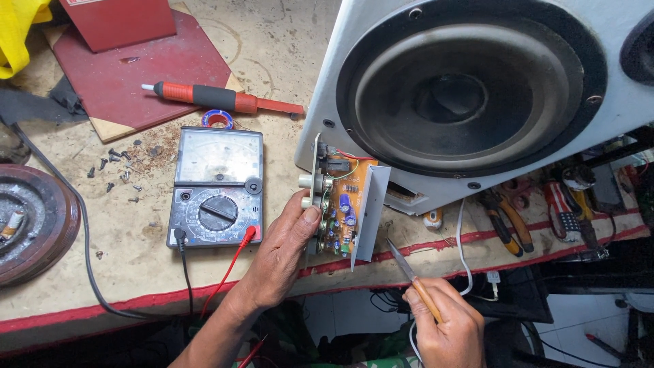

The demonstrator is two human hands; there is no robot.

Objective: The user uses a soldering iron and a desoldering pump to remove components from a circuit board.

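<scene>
My left hand (pixel 281 252) grips the edge of an orange circuit board (pixel 344 204) with small capacitors, a metal face plate with knobs (pixel 315 187) and a grey metal heat sink (pixel 371 215). The board hangs by wires from the bottom of a large white speaker cabinet (pixel 327 102) with a black woofer cone (pixel 463 95). My right hand (pixel 443 324) holds a thin tool with a wooden handle and metal blade (pixel 405 266), its tip pointing up toward the board, not touching it.
A black analog multimeter (pixel 216 187) with red and black leads lies on the worn bench. Behind it are an orange-and-black desoldering pump (pixel 218 97), loose screws (pixel 116 167) and red boards (pixel 136 68). Pliers and other tools (pixel 507 218) lie at right. A round ashtray (pixel 30 221) sits at left.
</scene>
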